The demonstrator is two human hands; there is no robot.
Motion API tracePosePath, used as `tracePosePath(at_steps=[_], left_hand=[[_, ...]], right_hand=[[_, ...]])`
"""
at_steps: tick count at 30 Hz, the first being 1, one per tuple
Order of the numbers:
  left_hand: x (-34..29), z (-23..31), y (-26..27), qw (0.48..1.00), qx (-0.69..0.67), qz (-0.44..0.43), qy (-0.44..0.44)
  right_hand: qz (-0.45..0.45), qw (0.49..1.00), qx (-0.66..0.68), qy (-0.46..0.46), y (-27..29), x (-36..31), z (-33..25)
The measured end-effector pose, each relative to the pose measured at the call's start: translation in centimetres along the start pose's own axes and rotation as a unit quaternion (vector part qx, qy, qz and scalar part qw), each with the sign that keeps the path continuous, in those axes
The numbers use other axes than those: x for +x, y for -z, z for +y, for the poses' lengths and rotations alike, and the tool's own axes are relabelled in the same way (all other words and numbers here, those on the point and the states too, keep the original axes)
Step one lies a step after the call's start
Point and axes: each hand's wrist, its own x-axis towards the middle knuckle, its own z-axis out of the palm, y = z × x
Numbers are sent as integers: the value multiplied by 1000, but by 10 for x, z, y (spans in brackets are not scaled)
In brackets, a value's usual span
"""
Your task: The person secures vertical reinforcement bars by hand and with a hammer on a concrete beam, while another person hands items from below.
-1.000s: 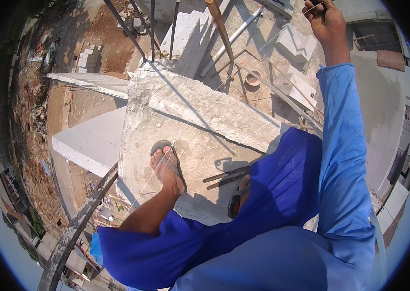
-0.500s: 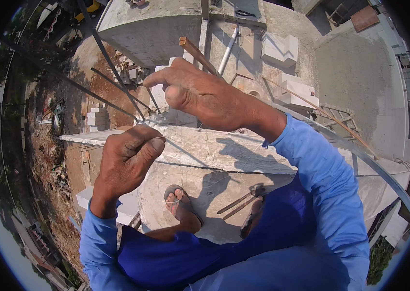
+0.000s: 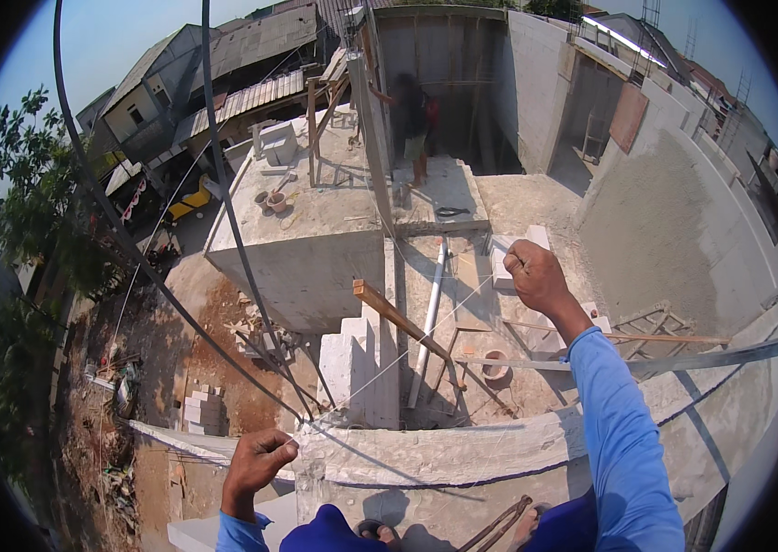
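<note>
A thin white string (image 3: 380, 373) stretches taut on a slant between my two hands. My left hand (image 3: 258, 467) is closed in a pinch on it, close to where several dark steel bars (image 3: 246, 262) rise from the corner of the wall top. My right hand (image 3: 541, 278) is raised farther out to the right, a closed fist on the string's other stretch. Below my hands runs the pale rough wall top (image 3: 462, 451). By my feet lies a rusty pair of long-handled pincers (image 3: 499, 526), partly cut off by my clothing.
Beyond the wall, a wooden beam (image 3: 403, 320), a white pipe (image 3: 430, 317) and a bucket (image 3: 495, 366) stand or lie below. A long metal bar (image 3: 683, 359) crosses at right. Another person (image 3: 416, 124) stands on the far slab. The ground drops away at left.
My right hand has swung out to the right and away from my left, drawing the loose string straight. The view has tilted up, showing the far slab and the other person.
</note>
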Motion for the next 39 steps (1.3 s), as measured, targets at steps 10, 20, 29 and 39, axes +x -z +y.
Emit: tracePosePath(at_steps=[10, 20, 29, 39], left_hand=[[52, 92, -82, 962, 154, -44, -221], [15, 64, -36, 991, 85, -16, -103], [-71, 41, 15, 990, 77, 75, -91], [-6, 127, -78, 945, 200, 45, -257]], right_hand=[[-200, 902, 312, 219, -97, -85, -146], [-142, 949, 278, 53, -59, -74, -95], [90, 991, 25, -91, -18, -60, 27], [-189, 886, 379, 190, -68, -115, -173]])
